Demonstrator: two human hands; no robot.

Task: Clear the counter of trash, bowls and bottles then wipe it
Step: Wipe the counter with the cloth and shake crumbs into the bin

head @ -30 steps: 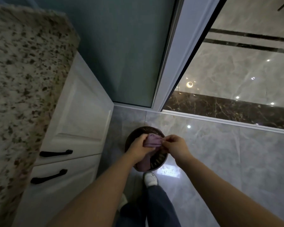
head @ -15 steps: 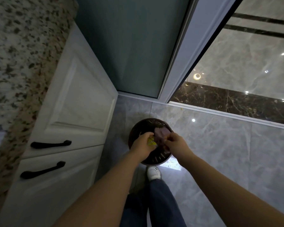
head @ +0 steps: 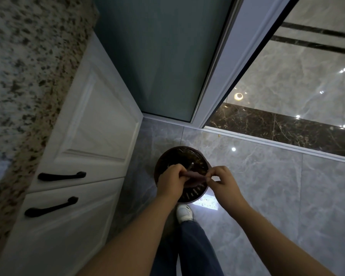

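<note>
A round dark slotted trash bin (head: pixel 184 156) stands on the floor below me. Over its mouth I hold a purple cloth (head: pixel 195 176) stretched between both hands. My left hand (head: pixel 170 181) grips the cloth's left end in a fist. My right hand (head: pixel 222 181) pinches its right end with thumb and fingers. What lies inside the bin is too dark to tell. The speckled granite counter (head: pixel 28 66) runs along the left edge of the view.
White cabinet fronts (head: pixel 96 120) with two black handles (head: pixel 61 176) sit under the counter. A frosted sliding door (head: pixel 161 56) and its pale frame (head: pixel 233 62) stand ahead. Glossy grey floor tiles (head: pixel 287 196) spread to the right. My shoe (head: pixel 184 213) is beside the bin.
The cloth was bunched between my hands; a yellow-green scrap seen half a second ago is gone from view. The cloth is now pulled out flat and my hands are further apart.
</note>
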